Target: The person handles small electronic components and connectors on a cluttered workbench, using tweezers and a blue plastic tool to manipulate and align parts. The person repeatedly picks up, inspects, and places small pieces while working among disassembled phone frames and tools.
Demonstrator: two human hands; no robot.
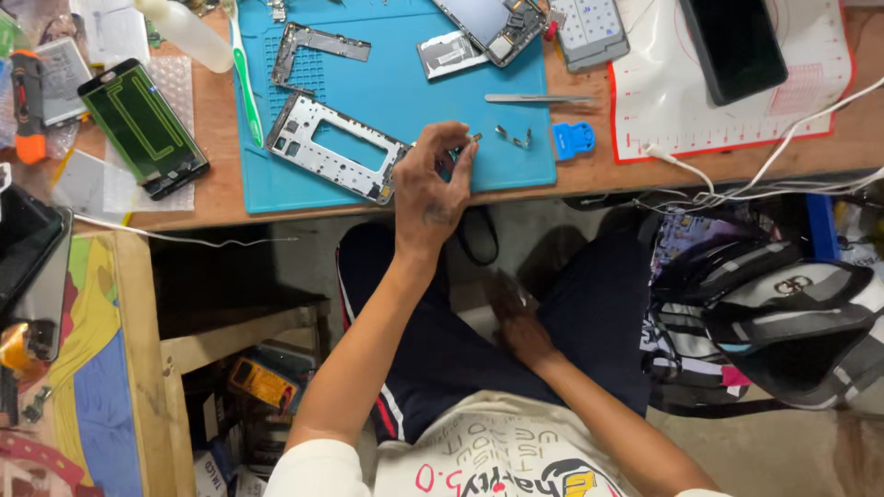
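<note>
My left hand (431, 179) reaches onto the blue work mat (387, 92) at the table's front edge. Its thumb and fingers pinch a small metal part (474, 138). Just left of the hand lies a silver phone mid-frame (336, 147). A small bent metal bracket (516, 138) lies on the mat to its right. My right hand (517, 320) is down in my lap over the dark trousers, blurred, and I cannot make out whether it holds anything.
On the mat lie a second frame (318, 44), a metal plate (448, 53), an opened phone (493, 26) and tweezers (539, 98). A blue pry tool (573, 140), a black phone (732, 46) and a green panel (143, 129) are nearby. A helmet (783, 313) sits right.
</note>
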